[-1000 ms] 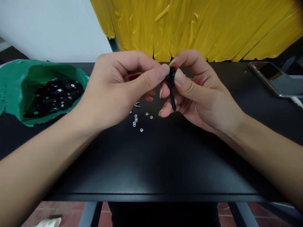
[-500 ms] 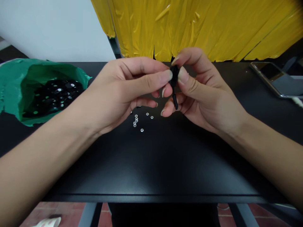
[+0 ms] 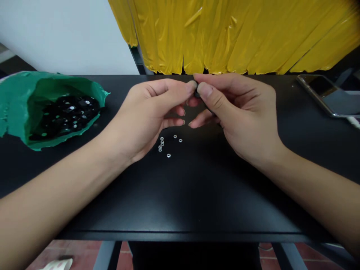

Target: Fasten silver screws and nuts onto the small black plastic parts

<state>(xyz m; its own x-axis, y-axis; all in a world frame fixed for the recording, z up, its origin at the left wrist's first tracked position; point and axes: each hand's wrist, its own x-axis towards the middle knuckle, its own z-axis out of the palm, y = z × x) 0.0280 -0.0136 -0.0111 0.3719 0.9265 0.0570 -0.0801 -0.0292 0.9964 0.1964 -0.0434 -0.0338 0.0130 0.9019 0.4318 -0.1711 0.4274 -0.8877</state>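
We see both hands meeting over the far middle of the table, thumb tips almost together. The left hand (image 3: 149,112) pinches between thumb and forefinger at the left side of a small black part (image 3: 197,92); its lower fingers are loosely curled and hang apart from the right hand's. The right hand (image 3: 244,108) pinches the same part from the right, thumb on the near side, forefinger reaching over the far side.

So the part lies directly between the two hands, touching both, and neither has to reach for it. Its long axis is what we read most closely: the thick end sits at the thumb tips, and a thin stem slants from there toward the near right, running under the right thumb into the right hand. That makes the right hand the nearer one to the stem. We cannot tell how the thick end is shaped, because the thumbs cover most of it.

Just nearer than the hands, slightly left, small metal rings (image 3: 168,155) lie on the black table (image 3: 191,195). Farther left, a green bag (image 3: 14,101) gapes around dark pieces (image 3: 66,114). At the far right we find a phone (image 3: 323,92).
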